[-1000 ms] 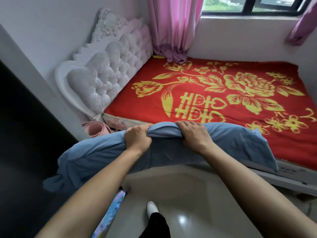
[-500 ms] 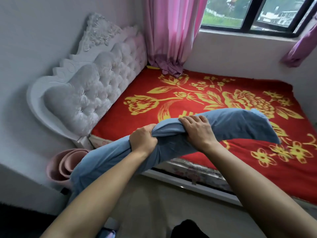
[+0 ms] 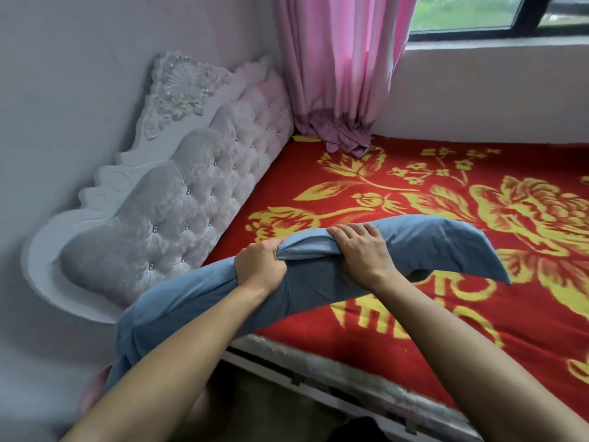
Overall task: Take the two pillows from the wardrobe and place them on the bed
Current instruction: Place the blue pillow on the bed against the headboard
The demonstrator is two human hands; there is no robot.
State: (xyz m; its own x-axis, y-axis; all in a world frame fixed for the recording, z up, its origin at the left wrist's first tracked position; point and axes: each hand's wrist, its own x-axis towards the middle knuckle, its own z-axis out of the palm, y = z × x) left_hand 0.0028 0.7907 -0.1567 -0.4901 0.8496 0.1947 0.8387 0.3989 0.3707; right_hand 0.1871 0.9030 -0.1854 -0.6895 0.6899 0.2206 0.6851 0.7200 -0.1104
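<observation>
A long blue pillow [image 3: 424, 247] hangs in the air over the near left part of the bed [image 3: 414, 193], which is covered by a red blanket with yellow flowers. My left hand [image 3: 259, 263] grips its bunched top edge, and my right hand [image 3: 361, 250] grips the same edge a little to the right. The pillow's right end reaches out over the blanket; its left end droops below the mattress edge. No second pillow and no wardrobe are in view.
A white tufted headboard [image 3: 178, 199] stands at the left against the wall. A pink curtain [image 3: 338, 74] hangs in the far corner and rests on the bed. The window [image 3: 497, 14] is above the far wall. The bed frame edge [image 3: 350, 387] runs below my arms.
I have come closer to the bed, and both hands have carried the blue pillow forward from above the floor to above the red blanket. The grip is unchanged.
</observation>
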